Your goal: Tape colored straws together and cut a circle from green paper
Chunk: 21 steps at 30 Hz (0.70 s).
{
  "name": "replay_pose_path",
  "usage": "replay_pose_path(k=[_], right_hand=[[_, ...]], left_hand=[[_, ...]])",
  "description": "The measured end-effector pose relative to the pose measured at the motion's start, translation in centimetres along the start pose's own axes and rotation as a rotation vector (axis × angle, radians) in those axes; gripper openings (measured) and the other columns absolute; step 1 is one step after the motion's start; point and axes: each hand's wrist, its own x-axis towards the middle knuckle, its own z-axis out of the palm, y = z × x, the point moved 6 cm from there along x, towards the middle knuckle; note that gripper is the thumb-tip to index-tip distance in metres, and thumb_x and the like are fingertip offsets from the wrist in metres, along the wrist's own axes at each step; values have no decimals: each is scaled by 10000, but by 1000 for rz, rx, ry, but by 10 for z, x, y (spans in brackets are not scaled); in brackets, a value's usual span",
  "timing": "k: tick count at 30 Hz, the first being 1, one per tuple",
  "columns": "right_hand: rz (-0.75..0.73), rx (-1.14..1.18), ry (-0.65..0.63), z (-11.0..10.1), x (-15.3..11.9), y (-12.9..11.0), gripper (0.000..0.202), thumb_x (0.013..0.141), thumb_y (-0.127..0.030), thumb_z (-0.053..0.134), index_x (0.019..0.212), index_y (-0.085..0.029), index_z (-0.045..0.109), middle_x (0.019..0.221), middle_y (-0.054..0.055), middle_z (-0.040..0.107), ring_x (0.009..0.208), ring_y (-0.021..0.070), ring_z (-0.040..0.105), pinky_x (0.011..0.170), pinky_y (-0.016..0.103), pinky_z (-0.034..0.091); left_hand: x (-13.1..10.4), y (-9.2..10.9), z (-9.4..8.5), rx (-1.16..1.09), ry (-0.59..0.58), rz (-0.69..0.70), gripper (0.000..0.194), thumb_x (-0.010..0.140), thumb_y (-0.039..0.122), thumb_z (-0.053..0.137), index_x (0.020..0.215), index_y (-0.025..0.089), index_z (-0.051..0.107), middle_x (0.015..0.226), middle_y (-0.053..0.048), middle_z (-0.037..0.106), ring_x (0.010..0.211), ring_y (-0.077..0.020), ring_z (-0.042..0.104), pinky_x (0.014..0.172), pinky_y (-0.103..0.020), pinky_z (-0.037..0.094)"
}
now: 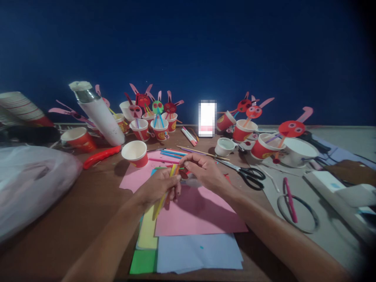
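My left hand [163,183] is closed around a yellow stick [159,207] and an orange stick [176,169] that slant up between thumb and fingers. At the upper end of these sticks, the fingertips of my right hand [204,169] are pinched together; what they grip is too small to make out. A small dark red piece shows between the hands, partly covered. Beneath both hands lies a pink paper sheet [199,215], on top of blue-white paper [199,252], yellow paper [147,231] and green paper [143,261].
Paper cups with animal-face figures [160,129] stand along the back, others [267,145] at right. An empty cup [135,153], red cutter [101,156] and bottle [101,117] are left; scissors [251,176] and a white mug [225,147] right. A plastic bag [35,184] fills the left edge.
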Motion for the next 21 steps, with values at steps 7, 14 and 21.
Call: replay_pose_path(k=[7,14,21], right_hand=[[82,-67,91,-8,2,7,181,790,-215,475,853,-153,633,721,-5,590,538,72,467,501,189,370],[93,-114,19,-2,1,9,172,772,-197,482,814,-158,645,638,-27,583,472,58,433,474,184,353],[80,-162,-59,5,-2,2,165,789,-229,495,801,-164,646,591,-27,586,490,76,476,475,185,351]], left_hand=[[-1,2,5,-69,-50,31,238,796,360,567,845,130,531,652,-15,618,427,-95,574,388,-175,434],[-5,-4,13,0,-148,-36,237,831,378,511,831,140,507,609,-12,603,424,-113,574,351,-177,402],[-8,1,16,124,-212,-9,302,852,382,478,695,126,515,519,1,571,357,-48,473,358,-147,299]])
